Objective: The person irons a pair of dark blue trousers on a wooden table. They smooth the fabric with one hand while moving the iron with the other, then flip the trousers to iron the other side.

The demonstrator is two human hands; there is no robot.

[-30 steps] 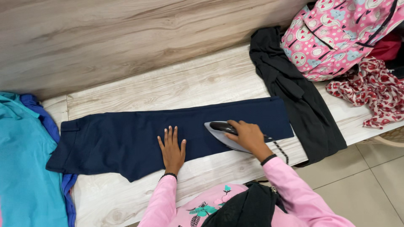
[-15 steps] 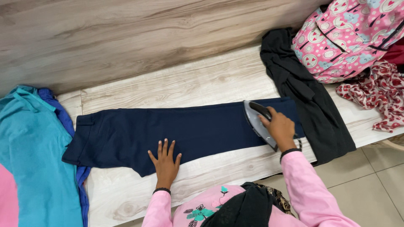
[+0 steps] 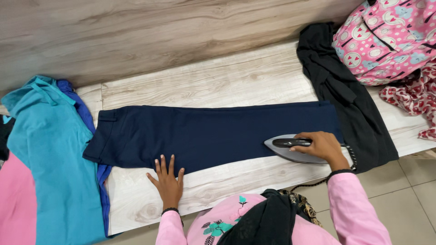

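Navy blue trousers (image 3: 204, 134) lie folded flat along a light wooden bench (image 3: 218, 86), waistband to the left. My right hand (image 3: 323, 146) grips the black handle of a grey clothes iron (image 3: 290, 152), which rests on the trousers' near edge close to the hem end. My left hand (image 3: 167, 181) lies flat with fingers spread, its fingertips on the near edge of the trousers and the palm on the bench.
A teal garment (image 3: 50, 154) over blue and pink cloth lies at the left. A black garment (image 3: 345, 90) drapes over the bench at the right. Beyond it stand a pink patterned backpack (image 3: 390, 36) and a red-and-white cloth (image 3: 415, 100). Tiled floor (image 3: 408, 199) lies lower right.
The iron swept right from the trousers' middle to the hem end, then swung to the near edge pointing left. My left hand slid left and back toward me.
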